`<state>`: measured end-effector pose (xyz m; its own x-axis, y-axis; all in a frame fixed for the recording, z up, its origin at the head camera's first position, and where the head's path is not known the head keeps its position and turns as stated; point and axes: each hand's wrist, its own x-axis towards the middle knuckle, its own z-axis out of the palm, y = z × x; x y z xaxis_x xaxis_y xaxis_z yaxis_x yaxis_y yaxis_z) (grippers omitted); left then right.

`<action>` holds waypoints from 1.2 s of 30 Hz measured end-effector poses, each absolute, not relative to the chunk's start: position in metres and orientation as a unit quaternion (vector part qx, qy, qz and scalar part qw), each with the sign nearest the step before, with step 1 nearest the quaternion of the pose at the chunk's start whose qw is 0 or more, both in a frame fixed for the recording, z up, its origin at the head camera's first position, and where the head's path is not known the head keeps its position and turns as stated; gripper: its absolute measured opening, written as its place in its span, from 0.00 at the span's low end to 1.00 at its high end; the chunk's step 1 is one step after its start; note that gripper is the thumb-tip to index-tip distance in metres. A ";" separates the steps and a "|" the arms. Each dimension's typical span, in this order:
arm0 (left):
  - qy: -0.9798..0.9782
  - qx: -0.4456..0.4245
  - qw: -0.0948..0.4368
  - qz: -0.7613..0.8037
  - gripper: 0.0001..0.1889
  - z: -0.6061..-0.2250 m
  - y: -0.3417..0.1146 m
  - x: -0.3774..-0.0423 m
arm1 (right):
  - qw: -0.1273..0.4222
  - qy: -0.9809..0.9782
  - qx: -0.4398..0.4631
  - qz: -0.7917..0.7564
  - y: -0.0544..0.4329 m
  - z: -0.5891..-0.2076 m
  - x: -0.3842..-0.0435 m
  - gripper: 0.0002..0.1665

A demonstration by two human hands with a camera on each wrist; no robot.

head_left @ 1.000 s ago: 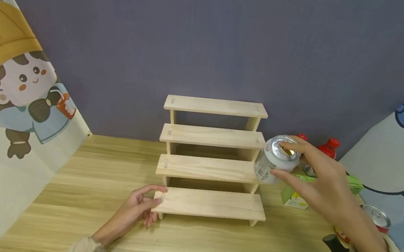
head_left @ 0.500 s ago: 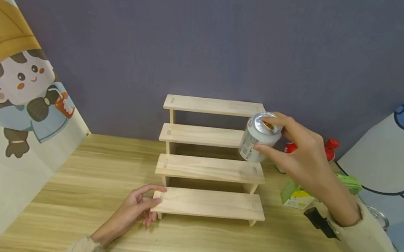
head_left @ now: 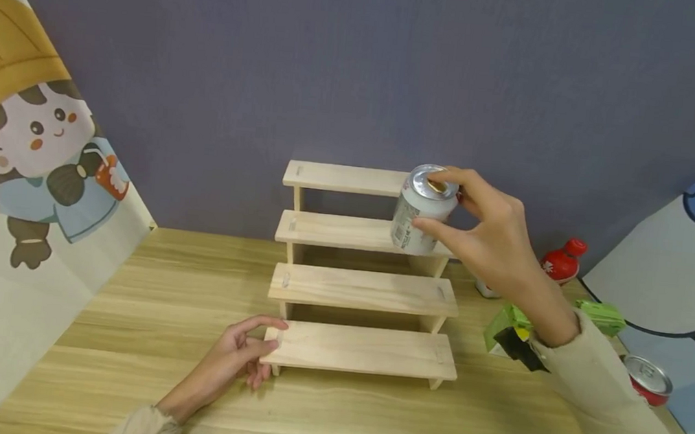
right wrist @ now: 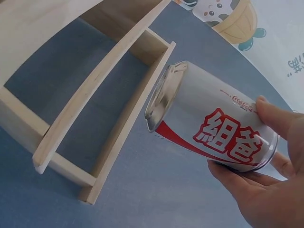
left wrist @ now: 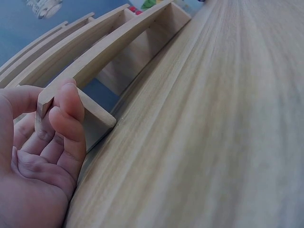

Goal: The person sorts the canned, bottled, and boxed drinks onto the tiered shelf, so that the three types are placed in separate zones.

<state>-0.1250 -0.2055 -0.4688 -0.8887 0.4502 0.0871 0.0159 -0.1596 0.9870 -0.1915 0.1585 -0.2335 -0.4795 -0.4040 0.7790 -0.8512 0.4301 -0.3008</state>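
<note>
A stepped wooden rack (head_left: 360, 350) with several boards stands on the wood-grain table. At its lowest board, my left hand (head_left: 241, 356) pinches the left end between thumb and fingers; the left wrist view shows the fingers (left wrist: 69, 126) curled around that board's corner. My right hand (head_left: 498, 233) grips a white-and-silver Coca-Cola can (head_left: 412, 219) with red lettering, thumb and fingers near its two ends. In the head view the can overlaps the right part of the upper two boards. The right wrist view has the can's base (right wrist: 166, 95) close to the top board, with a gap between them.
To the right of the rack are a red-capped bottle (head_left: 563, 260), a green carton (head_left: 499, 330), another green pack (head_left: 602, 316) and a red can (head_left: 648, 381). A dark blue-grey wall (head_left: 360, 73) rises behind the rack. Printed panels (head_left: 37, 148) flank both sides.
My right hand has carried the can leftward and upward, from beside the rack to in front of its upper boards. The left hand stays on the lowest board.
</note>
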 end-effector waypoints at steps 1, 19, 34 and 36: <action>0.631 0.185 0.147 0.739 0.23 -0.469 -0.205 -0.125 | 0.317 -0.784 0.400 0.353 0.157 -0.233 -0.193 0.34; 0.632 0.187 0.149 0.737 0.22 -0.470 -0.206 -0.123 | 0.295 -0.769 0.391 0.410 0.114 -0.218 -0.232 0.29; 0.635 0.185 0.149 0.735 0.22 -0.468 -0.206 -0.125 | 0.286 -0.771 0.371 0.431 0.078 -0.206 -0.270 0.27; 0.637 0.183 0.149 0.734 0.22 -0.468 -0.206 -0.125 | 0.286 -0.772 0.367 0.433 0.074 -0.205 -0.273 0.26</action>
<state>-0.1252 -0.2059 -0.4678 -0.8886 0.4519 0.0789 0.0150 -0.1432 0.9896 -0.2732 0.0739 -0.2046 -0.5676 -0.3187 0.7591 -0.8138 0.3569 -0.4586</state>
